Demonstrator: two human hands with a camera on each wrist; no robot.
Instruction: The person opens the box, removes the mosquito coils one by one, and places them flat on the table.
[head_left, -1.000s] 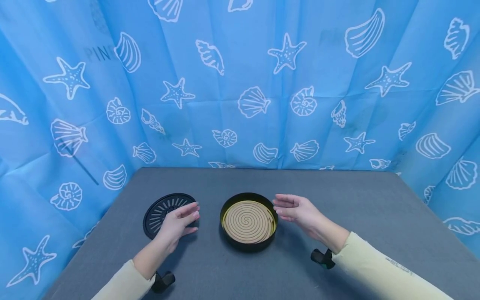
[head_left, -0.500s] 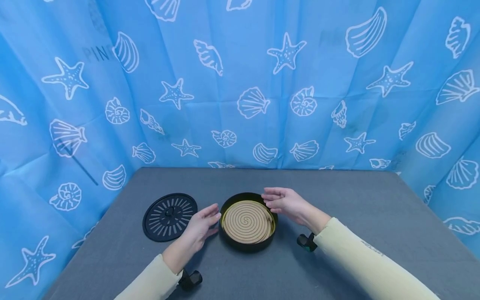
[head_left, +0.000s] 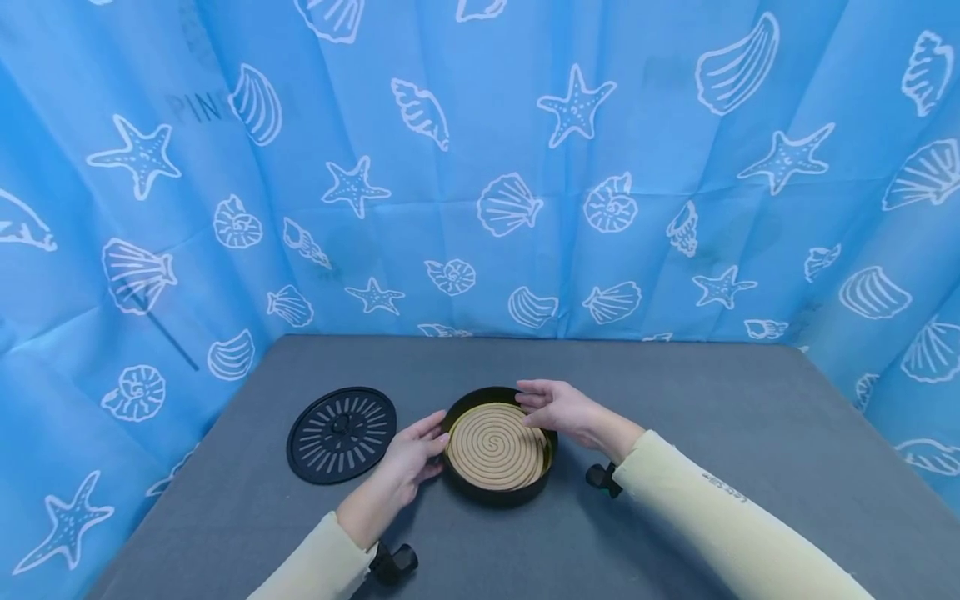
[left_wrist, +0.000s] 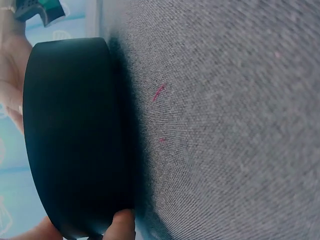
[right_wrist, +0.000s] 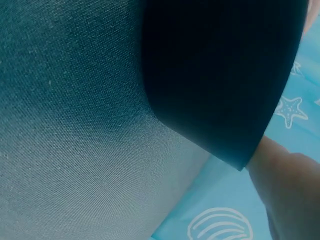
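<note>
A round black tin (head_left: 501, 498) sits on the table and holds a stack of tan mosquito coils (head_left: 495, 446). Some yellow shows around the stack's edge. My left hand (head_left: 401, 467) grips the tin's left side, with the thumb over the rim; the left wrist view shows a fingertip (left_wrist: 121, 226) against the outer wall (left_wrist: 75, 130). Over the right rim, my right hand (head_left: 562, 408) reaches in with loosely bent fingers, its fingertips above the coils. In the right wrist view a finger (right_wrist: 290, 180) shows beyond the tin's dark wall (right_wrist: 215, 75).
A slotted black lid (head_left: 318, 458) with a small central knob lies left of the tin. Grey cloth covers the table (head_left: 675, 400). A blue curtain (head_left: 465, 167) with white shells and starfish hangs behind and at both sides.
My left hand has moved right, from over the lid to the tin's left side, and taken hold there. My right hand has moved left over the rim. The tin and lid stay put.
</note>
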